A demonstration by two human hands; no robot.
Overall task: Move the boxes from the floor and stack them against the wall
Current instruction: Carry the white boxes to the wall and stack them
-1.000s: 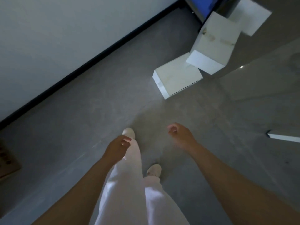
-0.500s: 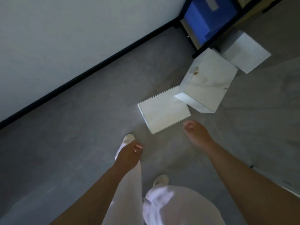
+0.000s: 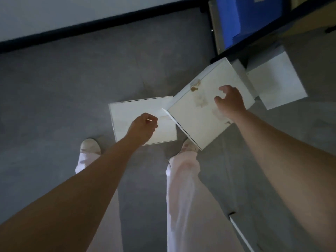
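Observation:
Three white boxes lie on the grey floor. A flat box point(image 3: 127, 117) lies just ahead of my feet. A taller stained box point(image 3: 198, 113) overlaps its right corner. A third box point(image 3: 276, 82) lies further right. My left hand point(image 3: 142, 127) hovers over the flat box with its fingers curled, holding nothing that I can see. My right hand point(image 3: 230, 101) is spread over the top of the stained box, fingers apart; whether it touches the box is unclear.
The white wall with its black skirting point(image 3: 101, 26) runs along the top. A dark shelf frame point(image 3: 236, 50) holding a blue bin point(image 3: 236, 17) stands at the upper right, close to the boxes. A white edge point(image 3: 240, 231) shows at the lower right. My feet stand right behind the boxes.
I have stepped up to the boxes, which now lie at my feet. Both hands have reached forward: the left over the flat box, the right onto the stained box.

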